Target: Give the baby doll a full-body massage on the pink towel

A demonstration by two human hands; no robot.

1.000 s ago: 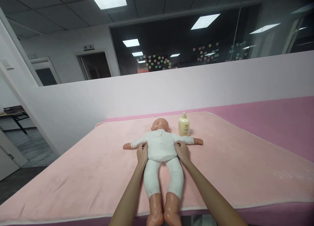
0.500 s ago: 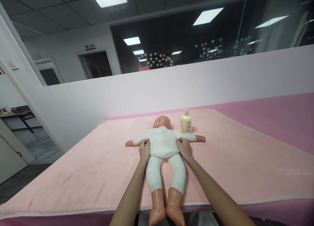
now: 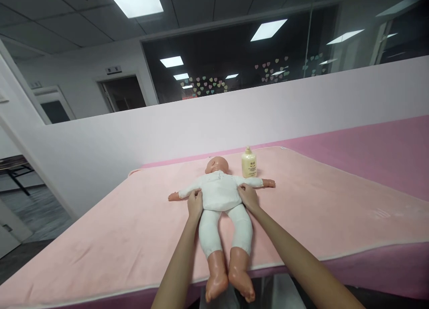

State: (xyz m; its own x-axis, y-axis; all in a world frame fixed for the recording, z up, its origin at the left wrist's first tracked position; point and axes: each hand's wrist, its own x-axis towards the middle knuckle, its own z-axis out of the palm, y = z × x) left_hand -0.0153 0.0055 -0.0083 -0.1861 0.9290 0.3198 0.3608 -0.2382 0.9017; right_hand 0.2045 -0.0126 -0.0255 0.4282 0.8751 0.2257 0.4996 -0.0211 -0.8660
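A baby doll (image 3: 221, 192) with a white cloth body lies on its back on a pink blanket (image 3: 150, 228), arms spread and feet toward me. My left hand (image 3: 195, 203) is closed at the left side of the doll's torso, just under its arm. At the right side of the torso, my right hand (image 3: 248, 196) is closed in the same way. The fingertips of both press against the white cloth at its edges. Beyond the doll's arm on the right stands a pale yellow pump bottle (image 3: 249, 163).
A low white wall (image 3: 201, 126) runs behind the blanket, with a dark window (image 3: 234, 54) above it. Pink padding (image 3: 368, 144) lies at the right. The near blanket edge is by the doll's feet. A dark table (image 3: 16, 168) stands far left.
The view has shifted slightly, so the doll and bottle appear a little further left and higher. Both hands keep their places at the doll's sides.
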